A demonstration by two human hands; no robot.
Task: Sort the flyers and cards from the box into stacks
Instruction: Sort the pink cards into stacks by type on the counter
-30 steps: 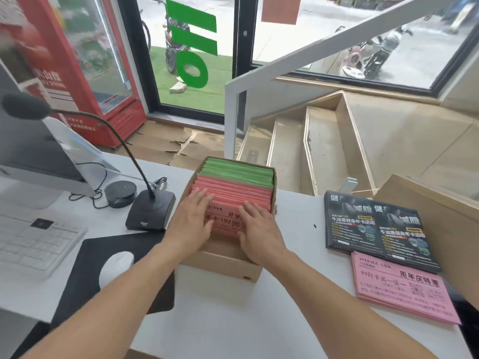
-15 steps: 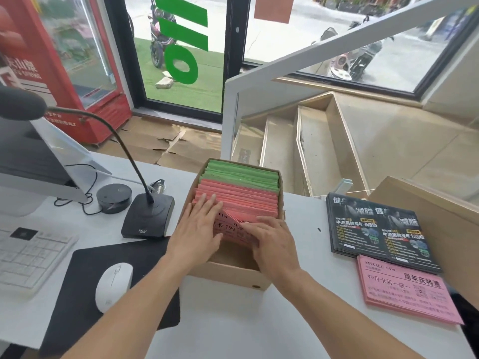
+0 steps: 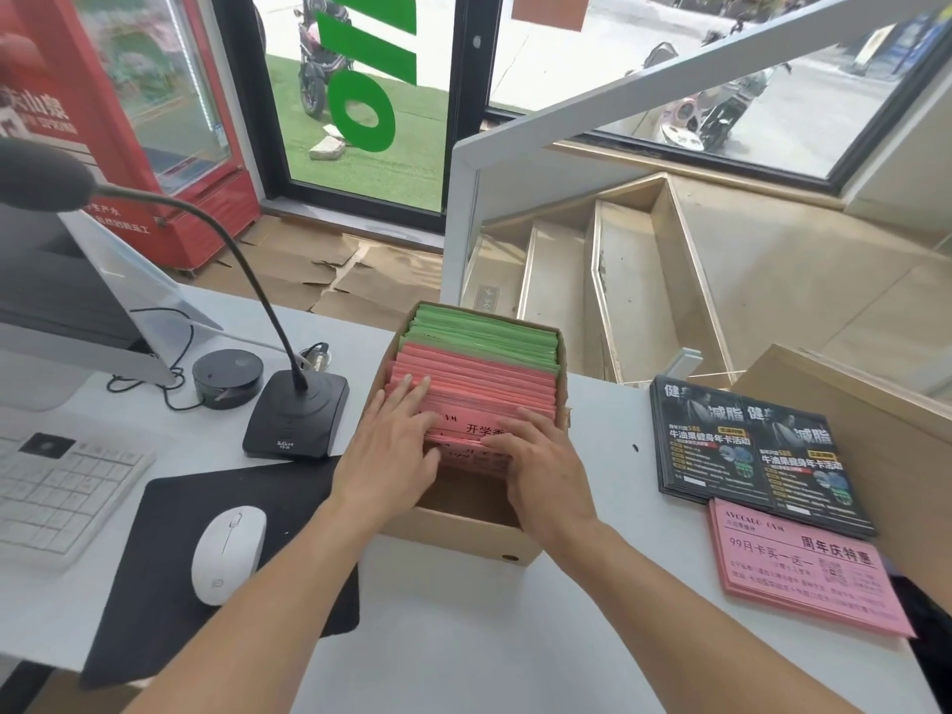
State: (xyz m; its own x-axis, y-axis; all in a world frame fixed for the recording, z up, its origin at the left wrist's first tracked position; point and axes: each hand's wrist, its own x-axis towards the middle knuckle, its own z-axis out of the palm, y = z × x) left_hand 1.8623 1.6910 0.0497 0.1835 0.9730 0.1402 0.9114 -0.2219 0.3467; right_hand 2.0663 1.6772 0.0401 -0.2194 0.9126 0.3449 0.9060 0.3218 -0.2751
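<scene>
A cardboard box (image 3: 463, 538) stands on the white desk, packed with upright red cards (image 3: 479, 383) in front and green cards (image 3: 484, 332) behind. My left hand (image 3: 391, 445) lies with straight fingers on the left side of the red cards. My right hand (image 3: 546, 461) has its fingers curled over the front red cards, tipping a few toward me. To the right lie a stack of black flyers (image 3: 747, 445) and a stack of pink flyers (image 3: 803, 569).
A gooseneck microphone base (image 3: 293, 414), a round black puck (image 3: 226, 376), a white mouse (image 3: 226, 553) on a black mat (image 3: 170, 559) and a keyboard (image 3: 56, 481) sit left of the box. An open cardboard flap (image 3: 865, 420) lies at the far right.
The view shifted slightly. My right hand's fingers have worked further into the front red cards and tipped them forward; my left hand stays on the cards' left side.
</scene>
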